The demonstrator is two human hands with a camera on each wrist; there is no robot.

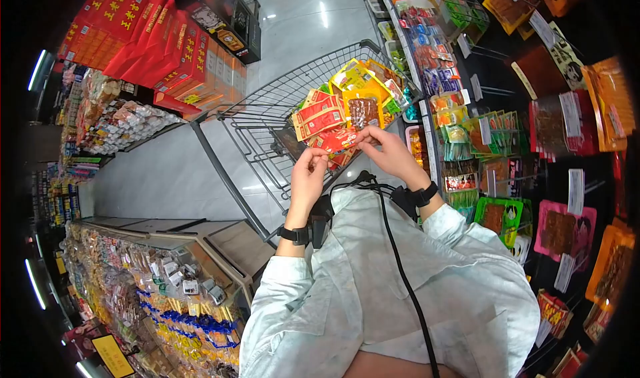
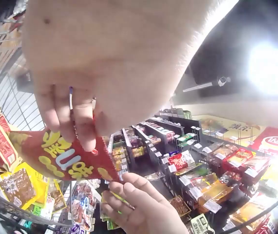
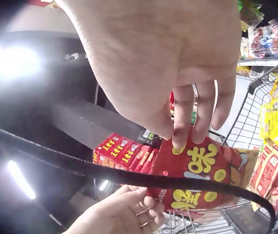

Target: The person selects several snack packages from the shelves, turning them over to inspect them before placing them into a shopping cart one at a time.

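Note:
A red snack bag with yellow characters [image 2: 63, 158] is held between both hands above a shopping cart. The left hand [image 1: 309, 181] pinches one end of it, thumb against fingers. At the other end, the right hand [image 1: 393, 157] pinches the bag's corner; its fingertips also show at that corner in the left wrist view. The bag's printed front [image 3: 192, 170] faces the right wrist camera. Below and beyond the hands, red packets [image 1: 320, 116] and a yellow packet with a clear window [image 1: 364, 110] lie in the cart.
The wire cart [image 1: 260, 115] stands in front of the body. Shelves of hanging packets [image 1: 493, 135] line the right side. Red boxes [image 1: 133, 25] are stacked at the upper left, above bins of wrapped snacks [image 1: 180, 278]. A black cable [image 1: 400, 265] hangs down the shirt.

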